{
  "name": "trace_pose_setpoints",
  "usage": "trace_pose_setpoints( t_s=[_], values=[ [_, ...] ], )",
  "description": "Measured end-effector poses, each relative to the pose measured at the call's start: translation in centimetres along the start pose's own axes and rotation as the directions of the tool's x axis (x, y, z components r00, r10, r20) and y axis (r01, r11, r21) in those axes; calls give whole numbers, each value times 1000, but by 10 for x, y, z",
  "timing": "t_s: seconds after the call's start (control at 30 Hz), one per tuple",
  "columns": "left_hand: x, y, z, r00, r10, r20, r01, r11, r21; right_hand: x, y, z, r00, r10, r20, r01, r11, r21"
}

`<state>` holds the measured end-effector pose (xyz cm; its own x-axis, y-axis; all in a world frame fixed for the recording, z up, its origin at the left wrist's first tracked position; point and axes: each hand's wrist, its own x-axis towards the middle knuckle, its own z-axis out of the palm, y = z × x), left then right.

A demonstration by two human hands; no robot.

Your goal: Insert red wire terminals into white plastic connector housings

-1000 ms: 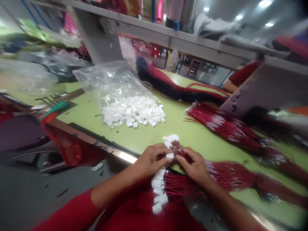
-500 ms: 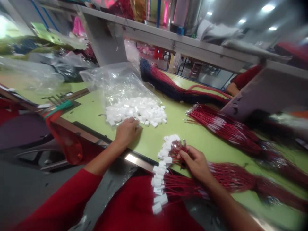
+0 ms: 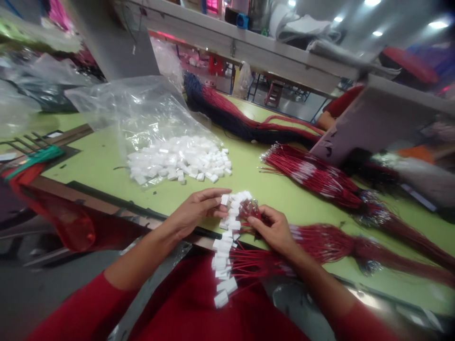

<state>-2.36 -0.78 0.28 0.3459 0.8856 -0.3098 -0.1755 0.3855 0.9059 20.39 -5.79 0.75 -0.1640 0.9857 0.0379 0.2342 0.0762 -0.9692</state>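
A glossy clear plastic bag (image 3: 135, 113) holds matt white plastic connectors (image 3: 177, 161) on a smooth green laminate surface (image 3: 85, 163).

Left hand (image 3: 197, 211) open, fingers extended and nearly straight. Right hand (image 3: 273, 232) curled, fingers bent downward. Both forearms angle inward from red sleeves (image 3: 83, 308).

Head-worn view down onto hands (image 3: 273, 232)

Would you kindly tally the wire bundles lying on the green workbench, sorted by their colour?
Red and dark wire bundle: 1
Red wire bundle with white band: 1
Red wire bundle with white connectors: 1
Total: 3
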Motion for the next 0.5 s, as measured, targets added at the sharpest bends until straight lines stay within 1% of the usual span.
trace_pose_setpoints(
  t_s=[0.07, 0.13, 0.23, 0.4, 0.5],
  values=[
    [-4, 0, 13, 999, -52, -11, 50, 991, -126, 0, 0, 1, 1000, 6, 7, -6, 1000, 14],
    [-6, -1, 21, 997, -77, -26, 70, 979, -192, -1, 0, 1, 1000, 6, 9, -6, 1000, 22],
    [-8, -5, 25, 997, -69, -16, 65, 977, -204, -2, 0, 2, 1000, 7, -10, -7, 1000, -10],
    [-10, -7, 30, 1000, -13, -16, 9, 976, -216, -4, 3, 3, 999, 0, -36, -2, 997, -73],
    [-14, -6, 34, 999, -39, -9, 36, 978, -206, -4, 4, 3, 999, -17, -37, 14, 996, -90]
  ],
)
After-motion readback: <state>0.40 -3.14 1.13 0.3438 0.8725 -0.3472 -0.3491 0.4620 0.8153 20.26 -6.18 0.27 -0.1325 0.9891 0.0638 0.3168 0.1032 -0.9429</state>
